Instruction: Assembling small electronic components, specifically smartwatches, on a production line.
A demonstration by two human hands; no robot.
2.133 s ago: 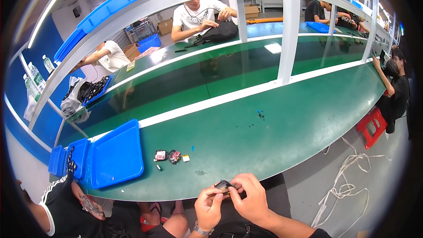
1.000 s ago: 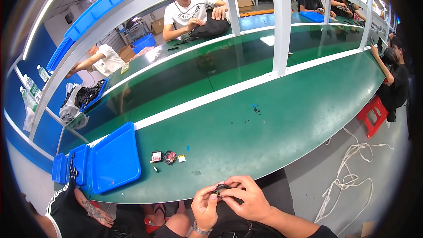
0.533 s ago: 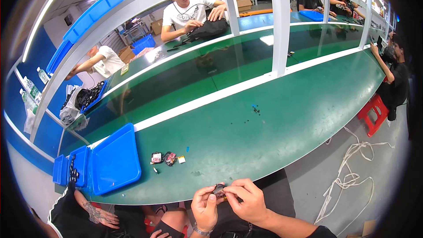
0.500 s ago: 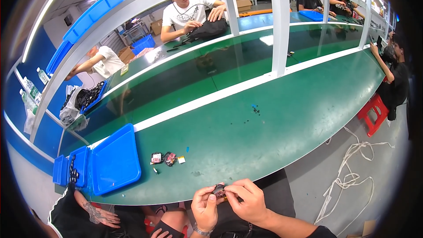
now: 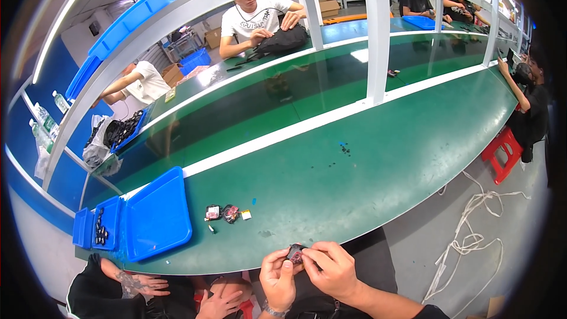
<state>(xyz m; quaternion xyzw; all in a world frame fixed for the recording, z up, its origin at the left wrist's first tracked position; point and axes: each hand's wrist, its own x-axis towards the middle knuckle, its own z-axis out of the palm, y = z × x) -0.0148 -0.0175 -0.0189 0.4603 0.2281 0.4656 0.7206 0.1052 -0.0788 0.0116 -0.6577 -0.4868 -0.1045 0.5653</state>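
A small dark electronic part (image 5: 296, 253) with reddish wiring or board inside sits between my two hands, just off the near edge of the green table (image 5: 331, 201). My left hand (image 5: 277, 276) grips it from the left between thumb and fingers. From the right, the thumb and forefinger of my right hand (image 5: 332, 269) pinch at its side; the fingertips partly hide it. Ahead on the table lie a dark casing with a white and red inside (image 5: 212, 212), a round dark part with red wires (image 5: 231, 214) and a small white-yellow piece (image 5: 246, 215).
A large blue tray (image 5: 158, 218) and smaller blue bins (image 5: 106, 212) stand at the left, one with black parts. Seated beside me, a person rests their tattooed hands (image 5: 142, 285) low. Black bits (image 5: 345, 150) dot the table. White posts (image 5: 376, 35) rise along the middle; other people work beyond.
My hands keep hold of the part, which has tipped to show more of its inside. The neighbouring person's hands have shifted, the nearer one now spread. The view has moved slightly.
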